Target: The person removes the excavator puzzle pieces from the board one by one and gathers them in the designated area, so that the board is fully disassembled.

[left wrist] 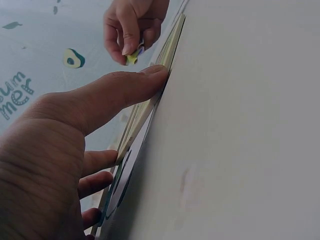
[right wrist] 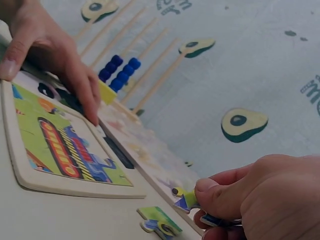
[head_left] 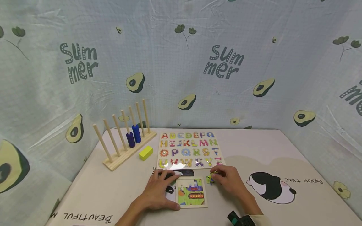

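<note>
From the picture puzzle (head_left: 191,193), bare counter (head_left: 195,218) at six o'clock gives a hand room to pass, and more lies far out at three. The left hand (head_left: 159,192) blocks nine; the right hand (head_left: 228,180) and a loose piece (right wrist: 161,223) block two. At twelve, past a narrow gap, lies the letter board (head_left: 181,147); at ten, a yellow block (head_left: 145,153), then a tall peg rack (head_left: 131,152).
</note>
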`<state>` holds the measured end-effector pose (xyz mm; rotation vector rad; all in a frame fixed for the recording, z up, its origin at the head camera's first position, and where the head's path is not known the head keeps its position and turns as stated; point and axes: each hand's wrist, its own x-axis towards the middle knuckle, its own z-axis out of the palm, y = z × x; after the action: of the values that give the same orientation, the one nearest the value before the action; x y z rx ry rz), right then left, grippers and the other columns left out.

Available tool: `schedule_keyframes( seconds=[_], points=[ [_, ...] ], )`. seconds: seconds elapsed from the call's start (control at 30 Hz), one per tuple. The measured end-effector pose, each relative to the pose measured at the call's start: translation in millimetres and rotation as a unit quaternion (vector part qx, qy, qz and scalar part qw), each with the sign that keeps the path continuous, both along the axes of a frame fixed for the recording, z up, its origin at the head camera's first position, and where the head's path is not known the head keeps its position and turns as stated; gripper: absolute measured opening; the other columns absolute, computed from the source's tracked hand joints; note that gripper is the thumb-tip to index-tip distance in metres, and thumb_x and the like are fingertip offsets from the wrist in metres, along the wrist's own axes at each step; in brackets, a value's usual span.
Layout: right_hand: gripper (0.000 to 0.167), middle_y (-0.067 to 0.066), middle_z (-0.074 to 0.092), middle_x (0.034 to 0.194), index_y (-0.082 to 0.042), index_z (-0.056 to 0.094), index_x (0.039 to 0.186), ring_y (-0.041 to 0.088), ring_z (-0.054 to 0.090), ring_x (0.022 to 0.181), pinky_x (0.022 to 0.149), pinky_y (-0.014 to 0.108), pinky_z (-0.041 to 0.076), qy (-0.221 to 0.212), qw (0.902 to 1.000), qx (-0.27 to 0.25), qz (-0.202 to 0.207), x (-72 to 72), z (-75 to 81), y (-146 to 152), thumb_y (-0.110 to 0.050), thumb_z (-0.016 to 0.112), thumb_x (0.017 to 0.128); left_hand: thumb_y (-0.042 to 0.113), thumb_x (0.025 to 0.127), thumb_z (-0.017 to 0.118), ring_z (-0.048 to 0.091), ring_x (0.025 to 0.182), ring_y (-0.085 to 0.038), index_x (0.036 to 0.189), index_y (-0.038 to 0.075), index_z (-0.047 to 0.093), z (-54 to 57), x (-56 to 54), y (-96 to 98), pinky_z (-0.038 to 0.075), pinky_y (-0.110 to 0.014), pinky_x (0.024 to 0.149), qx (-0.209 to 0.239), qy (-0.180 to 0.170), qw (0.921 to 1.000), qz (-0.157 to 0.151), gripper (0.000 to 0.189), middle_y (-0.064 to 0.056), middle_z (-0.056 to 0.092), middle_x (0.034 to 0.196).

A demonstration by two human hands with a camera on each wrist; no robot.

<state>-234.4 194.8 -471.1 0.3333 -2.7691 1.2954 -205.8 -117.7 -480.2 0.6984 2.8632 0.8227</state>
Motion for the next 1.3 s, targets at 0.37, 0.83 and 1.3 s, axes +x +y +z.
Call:
schedule_keyframes(
  seconds=[0.37,0.83,1.3],
  points=[
    [0.009,-0.003,0.063,0.081,-0.012,0.076,0.095,0.015,0.054,0.076,0.064,0.023,0.045,-0.012,0.9992,-0.005,-0.039,0.1,1.6,13,-0.004,0.075,0.089,0.074,0.059,0.082,0.029,0.134,-0.034,0.146,0.029,0.055,-1.8,-0.3,-0.3,0.026,-0.065,0.111,-0.005,0.003,1.0,-0.001,0.102,0.003,0.045,0.144],
    [0.008,-0.001,0.055,0.069,-0.01,0.072,0.088,0.015,0.052,0.065,0.056,0.024,0.041,-0.03,0.9975,0.003,-0.064,-6.3,-9.5,21,-0.007,0.078,0.086,0.075,0.059,0.081,0.029,0.134,-0.033,0.147,0.03,0.054,-1.8,-0.1,-0.2,0.026,-0.065,0.111,-0.006,0.0,1.0,0.001,0.102,0.003,0.045,0.144],
    [0.012,-0.005,0.054,0.077,-0.019,0.072,0.081,0.014,0.049,0.075,0.066,0.029,0.039,0.026,0.9903,0.116,-0.071,-4.3,-10.0,18,-0.014,0.083,0.082,0.074,0.059,0.081,0.029,0.135,-0.034,0.148,0.03,0.053,-2.0,-1.1,-0.4,0.026,-0.066,0.111,-0.008,-0.003,1.0,0.001,0.103,0.003,0.045,0.144]
  ],
)
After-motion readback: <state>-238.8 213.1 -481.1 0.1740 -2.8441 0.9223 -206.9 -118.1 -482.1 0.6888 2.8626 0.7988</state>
